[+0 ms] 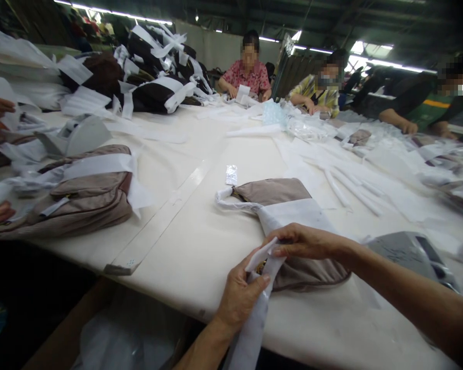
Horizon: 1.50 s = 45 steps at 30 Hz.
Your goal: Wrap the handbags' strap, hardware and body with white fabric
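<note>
A taupe bag (312,275) lies in front of me near the table's edge, with a wide white paper band around its middle. Its strap (239,203) is wrapped in white at the far end. My left hand (237,290) is closed on a white paper strip (250,329), thumb on top, and the strip hangs over the table edge. Between the strip's folds a bit of gold-coloured metal (261,266) shows. My right hand (297,240) pinches the upper part of the same strip, just above the bag; its fingertips are partly hidden.
A small silvery packet (231,174) and a long clear strip (170,205) lie on the table (200,236). Right of my forearm stands a grey device (401,252). Another taupe bag (96,192) is at left beside a person's hand (0,213). Dark wrapped bags (154,95) are piled behind; several people work opposite.
</note>
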### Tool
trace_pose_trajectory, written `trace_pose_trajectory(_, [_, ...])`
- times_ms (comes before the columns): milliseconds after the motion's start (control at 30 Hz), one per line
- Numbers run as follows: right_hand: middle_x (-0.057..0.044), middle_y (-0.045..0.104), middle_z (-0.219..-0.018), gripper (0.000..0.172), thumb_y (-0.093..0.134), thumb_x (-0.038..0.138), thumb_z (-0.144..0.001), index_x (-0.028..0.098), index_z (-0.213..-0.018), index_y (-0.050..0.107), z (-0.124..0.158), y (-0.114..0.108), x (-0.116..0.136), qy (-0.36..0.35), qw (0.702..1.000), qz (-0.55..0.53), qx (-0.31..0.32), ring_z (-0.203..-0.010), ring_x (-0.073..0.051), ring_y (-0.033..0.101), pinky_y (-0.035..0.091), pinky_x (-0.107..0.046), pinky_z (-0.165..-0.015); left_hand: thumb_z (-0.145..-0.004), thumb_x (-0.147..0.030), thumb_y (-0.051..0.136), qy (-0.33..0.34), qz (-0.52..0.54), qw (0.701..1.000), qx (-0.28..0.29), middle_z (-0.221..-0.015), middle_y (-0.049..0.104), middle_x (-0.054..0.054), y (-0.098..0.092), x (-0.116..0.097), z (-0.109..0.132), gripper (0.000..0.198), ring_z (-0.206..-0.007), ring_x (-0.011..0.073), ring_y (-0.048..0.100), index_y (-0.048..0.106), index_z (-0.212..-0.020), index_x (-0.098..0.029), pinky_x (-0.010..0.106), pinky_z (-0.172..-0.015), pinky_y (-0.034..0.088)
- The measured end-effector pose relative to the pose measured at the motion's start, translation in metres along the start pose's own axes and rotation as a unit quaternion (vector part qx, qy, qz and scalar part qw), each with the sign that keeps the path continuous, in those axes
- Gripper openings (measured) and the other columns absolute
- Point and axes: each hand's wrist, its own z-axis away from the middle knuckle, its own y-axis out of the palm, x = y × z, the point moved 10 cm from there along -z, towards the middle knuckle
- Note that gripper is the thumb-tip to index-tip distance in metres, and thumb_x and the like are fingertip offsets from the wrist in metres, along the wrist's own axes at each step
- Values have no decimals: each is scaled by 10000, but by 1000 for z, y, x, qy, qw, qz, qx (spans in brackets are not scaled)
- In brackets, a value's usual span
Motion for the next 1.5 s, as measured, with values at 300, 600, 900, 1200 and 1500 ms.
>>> trace_pose_trajectory(300, [39, 499, -648, 73, 514, 173, -781, 155, -851, 508, -5, -13, -9, -22, 993, 43, -111, -555, -83, 450, 363, -169, -491, -769, -200, 587, 4, -26, 1000, -13, -1241, 531, 55, -5, 4, -2, 493, -1180, 243, 439, 478, -1249, -186, 341, -1010, 332])
trace_pose_trajectory(600, [15, 512, -668, 160, 528, 282, -801, 124, -780, 543, -8, -3, -1, -67, 997, -39, -23, -598, -92, 461, 393, -197, -562, -710, -239, 651, 1, -29, 997, -76, -1198, 567, 59, -19, 14, 3, 417, -1141, 228, 485, 595, -1121, -198, 335, -1015, 336])
trace_pose_trajectory(900, [-13, 587, -699, 209, 527, 300, -796, 120, -755, 626, -8, 4, 8, -66, 995, -64, 35, -680, -132, 548, 427, -253, -699, -671, -227, 680, 34, -31, 996, -82, -1029, 656, 63, -15, 8, 5, 300, -986, 218, 578, 672, -967, -183, 316, -903, 428])
trace_pose_trajectory(1200, [3, 590, -685, 161, 528, 219, -774, 112, -816, 640, -10, 1, 0, -56, 998, -18, -3, -618, -103, 532, 426, -213, -631, -706, -227, 655, 37, -47, 994, -94, -917, 666, 28, -20, 13, 5, 207, -883, 173, 586, 679, -908, -187, 251, -815, 434])
trace_pose_trajectory(1500, [-38, 639, -813, 208, 553, 303, -765, 158, -871, 658, 47, -48, 21, -29, 944, 101, -314, -754, -164, 562, 428, -244, -657, -671, -233, 672, 65, -49, 988, -134, -757, 621, 7, -26, 9, 7, 135, -737, 145, 554, 685, -788, -168, 229, -696, 437])
